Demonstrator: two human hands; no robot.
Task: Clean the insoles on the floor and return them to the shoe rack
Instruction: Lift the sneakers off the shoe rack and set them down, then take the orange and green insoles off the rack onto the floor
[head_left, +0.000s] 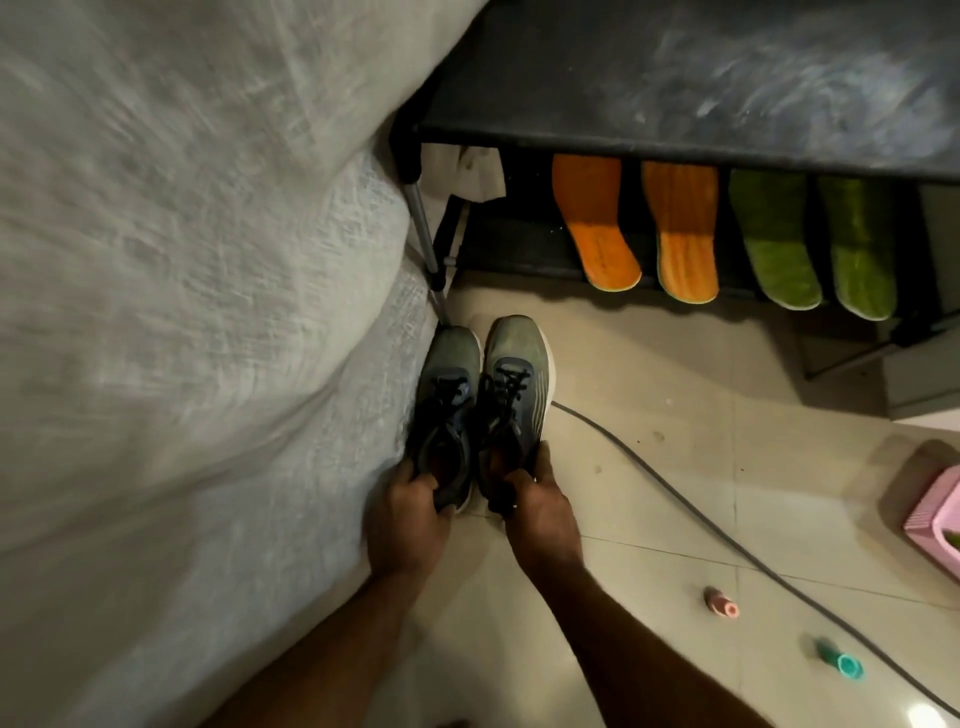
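Two orange insoles (597, 234) (685, 239) and two green insoles (776, 244) (860, 254) lie side by side on the lower shelf of the dark shoe rack (675, 78), toes toward me. A pair of grey-green sneakers with black laces stands on the tiled floor before the rack. My left hand (410, 514) grips the heel of the left sneaker (449, 395). The heel of the right sneaker (514, 384) is held by my right hand (540, 514), thumb along its side.
A large white woven sack (182, 312) fills the left side, touching the left sneaker. A dark cable (727, 540) runs across the floor. A pink basket (935, 519) sits at the right edge. A pink bottle (721, 603) and a teal bottle (839, 660) lie on the tiles.
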